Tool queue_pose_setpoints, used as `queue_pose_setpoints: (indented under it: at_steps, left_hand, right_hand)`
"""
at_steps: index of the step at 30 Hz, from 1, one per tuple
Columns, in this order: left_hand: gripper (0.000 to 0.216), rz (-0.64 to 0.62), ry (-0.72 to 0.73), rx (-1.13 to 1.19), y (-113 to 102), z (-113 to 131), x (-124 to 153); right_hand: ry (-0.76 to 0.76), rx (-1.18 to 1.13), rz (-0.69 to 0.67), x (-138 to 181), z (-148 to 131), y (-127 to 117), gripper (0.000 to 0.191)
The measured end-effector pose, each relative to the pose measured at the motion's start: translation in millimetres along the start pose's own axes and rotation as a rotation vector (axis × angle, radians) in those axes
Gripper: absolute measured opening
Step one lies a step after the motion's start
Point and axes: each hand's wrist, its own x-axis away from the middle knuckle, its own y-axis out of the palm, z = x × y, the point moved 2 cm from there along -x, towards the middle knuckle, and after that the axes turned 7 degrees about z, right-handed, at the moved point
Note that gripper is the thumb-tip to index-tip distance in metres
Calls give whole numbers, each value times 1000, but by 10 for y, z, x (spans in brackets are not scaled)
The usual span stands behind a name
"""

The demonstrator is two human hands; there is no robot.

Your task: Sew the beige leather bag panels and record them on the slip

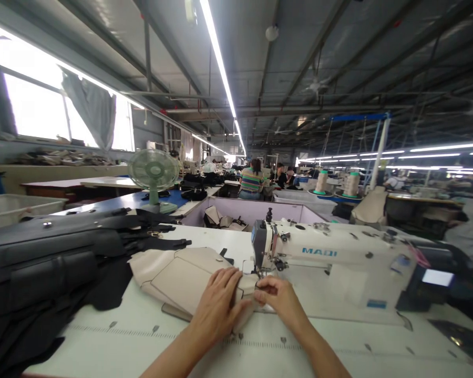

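Note:
A beige leather-like bag piece (173,275) lies on the white sewing table (114,336), its right edge under the needle of a white sewing machine (339,262). My left hand (216,304) presses flat on the piece's right end, fingers spread. My right hand (279,296) pinches the piece's edge just in front of the needle foot (260,270).
A heap of black bag parts (51,262) covers the table's left side. A green fan (153,173) stands behind it. Thread cones (352,184) and a bin with more beige pieces (224,218) sit beyond. A person in a striped shirt (251,181) sits further back.

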Motion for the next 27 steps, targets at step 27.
queue_pose_setpoints:
  at_steps: [27]
  left_hand:
    - [20,62,173,-74,143,127,-65]
  right_hand:
    - [-9,-80,347,612,295,313,43]
